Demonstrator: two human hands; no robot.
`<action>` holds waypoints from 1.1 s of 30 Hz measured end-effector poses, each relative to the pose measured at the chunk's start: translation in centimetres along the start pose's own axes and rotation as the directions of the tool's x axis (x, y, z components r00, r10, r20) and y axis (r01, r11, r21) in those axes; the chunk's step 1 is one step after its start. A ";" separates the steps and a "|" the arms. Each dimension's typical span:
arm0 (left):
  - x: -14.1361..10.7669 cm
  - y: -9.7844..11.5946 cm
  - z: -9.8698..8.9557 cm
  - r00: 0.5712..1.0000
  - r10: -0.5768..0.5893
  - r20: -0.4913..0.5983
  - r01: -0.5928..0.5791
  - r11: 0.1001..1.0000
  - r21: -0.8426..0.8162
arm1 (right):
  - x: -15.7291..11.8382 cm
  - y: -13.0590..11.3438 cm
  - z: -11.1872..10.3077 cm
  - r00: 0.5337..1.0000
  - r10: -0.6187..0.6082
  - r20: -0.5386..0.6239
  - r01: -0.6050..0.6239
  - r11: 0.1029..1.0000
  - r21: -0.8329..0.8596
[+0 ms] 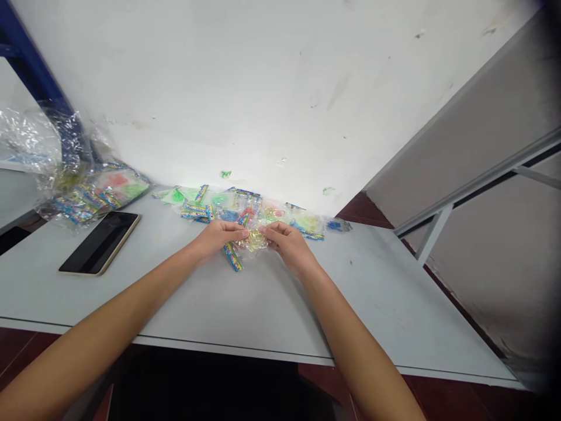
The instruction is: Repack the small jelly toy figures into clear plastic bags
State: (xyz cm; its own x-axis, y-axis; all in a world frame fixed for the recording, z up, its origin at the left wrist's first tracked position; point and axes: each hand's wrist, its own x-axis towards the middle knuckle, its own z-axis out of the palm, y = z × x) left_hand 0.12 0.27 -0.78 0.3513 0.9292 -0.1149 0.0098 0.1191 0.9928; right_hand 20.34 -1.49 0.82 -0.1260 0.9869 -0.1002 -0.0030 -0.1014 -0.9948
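Note:
Between my hands, above the middle of the table, is a small clear plastic packet (255, 240) with something yellow inside. My left hand (220, 237) pinches its left side between thumb and fingers. On the other side, my right hand (287, 241) grips the packet with thumb and fingertips. A strip with a blue and yellow print (233, 257) hangs or lies just below my left fingers. Behind both hands, several clear packets with coloured contents (219, 200) lie in a row along the wall; the contents' exact kind is hard to make out.
A phone (103, 242) lies on the grey table (245, 316) at the left. Past it, a large clear bag (100, 190) of similar packets rests against a blue frame (65, 123). The white wall (245, 88) borders the back, and a metal rail (482, 187) stands at the right.

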 end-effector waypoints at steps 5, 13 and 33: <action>-0.3 0.6 0.2 1.000 -0.024 -0.012 0.024 1.000 0.016 | 0.0 -0.3 -0.2 0.998 -0.041 -0.038 0.041 0.999 -0.004; -0.8 0.8 0.5 0.976 -0.088 0.201 0.095 0.995 -0.025 | -0.2 -0.5 0.3 0.998 -0.050 0.030 0.053 0.995 -0.089; -0.5 0.6 0.9 0.997 -0.070 -0.029 0.060 0.961 -0.271 | -0.8 -0.6 0.8 0.990 -0.138 0.014 0.138 0.971 -0.197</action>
State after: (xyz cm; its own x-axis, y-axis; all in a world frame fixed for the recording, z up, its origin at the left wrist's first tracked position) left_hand 0.83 -0.44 -0.13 0.3224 0.9283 -0.1855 -0.2230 0.2649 0.9381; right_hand 19.61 -2.33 1.51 -0.1381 0.9897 0.0381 0.1750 0.0623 -0.9826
